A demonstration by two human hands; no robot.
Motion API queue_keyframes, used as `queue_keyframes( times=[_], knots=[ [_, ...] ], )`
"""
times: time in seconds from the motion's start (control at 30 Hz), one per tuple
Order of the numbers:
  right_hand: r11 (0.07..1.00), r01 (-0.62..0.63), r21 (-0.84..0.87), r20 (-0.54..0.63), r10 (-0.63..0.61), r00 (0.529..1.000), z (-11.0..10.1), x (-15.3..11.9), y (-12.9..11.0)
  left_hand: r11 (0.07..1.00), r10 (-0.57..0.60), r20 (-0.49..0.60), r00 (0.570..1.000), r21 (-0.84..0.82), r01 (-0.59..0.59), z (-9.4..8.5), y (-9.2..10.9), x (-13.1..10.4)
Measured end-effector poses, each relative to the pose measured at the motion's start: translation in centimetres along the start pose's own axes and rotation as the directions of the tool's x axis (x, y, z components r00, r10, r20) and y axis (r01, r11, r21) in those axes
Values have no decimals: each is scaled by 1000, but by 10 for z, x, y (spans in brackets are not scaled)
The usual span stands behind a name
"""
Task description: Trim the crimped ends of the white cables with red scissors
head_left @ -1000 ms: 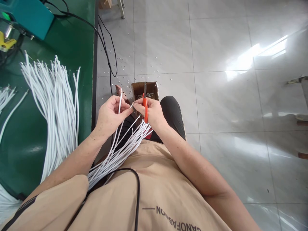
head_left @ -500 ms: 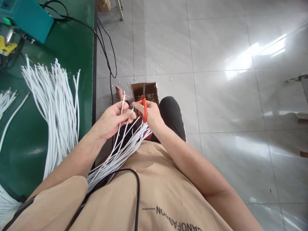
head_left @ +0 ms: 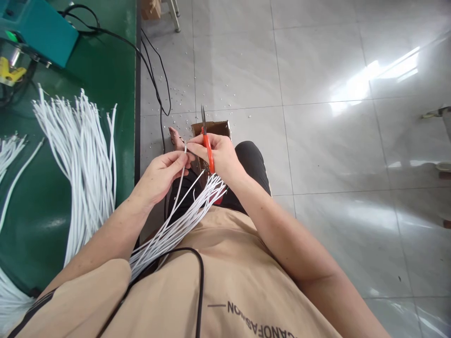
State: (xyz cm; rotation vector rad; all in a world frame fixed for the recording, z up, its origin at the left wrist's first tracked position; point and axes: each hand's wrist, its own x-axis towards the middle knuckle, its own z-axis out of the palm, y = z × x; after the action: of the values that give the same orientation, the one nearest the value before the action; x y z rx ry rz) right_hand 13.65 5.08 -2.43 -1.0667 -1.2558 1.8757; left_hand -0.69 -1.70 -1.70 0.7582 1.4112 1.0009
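My left hand [head_left: 165, 171] pinches a white cable [head_left: 181, 185] close to its upper end. Red-handled scissors [head_left: 209, 152] are hooked in my right hand [head_left: 222, 155], blades pointing away from me. The thumb and forefinger of that hand also meet the tip of the same cable. Below both hands, a bundle of white cables [head_left: 190, 218] lies slanting across my lap, its ends near my right wrist. An open cardboard box [head_left: 227, 127] stands between my legs, partly hidden by my right hand.
On the green table [head_left: 123, 80] at left lie a large bundle of white cables [head_left: 84, 159] and a teal machine [head_left: 45, 35]. Black cords [head_left: 152, 70] hang off the table edge. Small scraps litter the floor around the box.
One of the two cables near my left hand is gone from the fingers. My right hand has turned, swinging the scissors' blades leftward, and its fingertips are now at the held cable's tip.
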Motion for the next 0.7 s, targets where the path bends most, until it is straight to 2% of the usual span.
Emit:
queue_keyframes(
  times=[0.13, 0.23, 0.37, 0.43, 0.5, 0.57, 0.63, 0.7],
  knots=[
    [986, -70, 150, 134, 50, 990, -8, 2, 2, 996, 74, -73, 995, -35, -76, -1, 0, 2],
    [969, -105, 225, 182, 64, 981, -9, 2, 7, 994, 99, -63, 993, -32, -101, 0, -1, 3],
    [963, -91, 252, 172, 48, 984, -1, -2, 10, 986, 157, -73, 985, -50, -161, 1, -4, 3],
    [976, -75, 205, 136, 48, 990, 2, -5, 10, 982, 183, -100, 978, -35, -187, 1, -4, 4],
    [998, -52, 46, 55, 50, 997, 0, -7, 11, 981, 194, -126, 973, 8, -195, 0, -3, 4],
    [968, -29, -248, -29, 22, 999, -4, -8, 13, 979, 201, -152, 968, 54, -195, 0, -2, 4],
    [822, 13, -569, -24, -32, 999, -8, -7, 16, 978, 203, -178, 963, 82, -191, 0, -2, 3],
    [631, 75, -772, 43, -67, 997, -11, -7, 17, 978, 198, -190, 961, 97, -183, 0, -2, 3]
  ],
)
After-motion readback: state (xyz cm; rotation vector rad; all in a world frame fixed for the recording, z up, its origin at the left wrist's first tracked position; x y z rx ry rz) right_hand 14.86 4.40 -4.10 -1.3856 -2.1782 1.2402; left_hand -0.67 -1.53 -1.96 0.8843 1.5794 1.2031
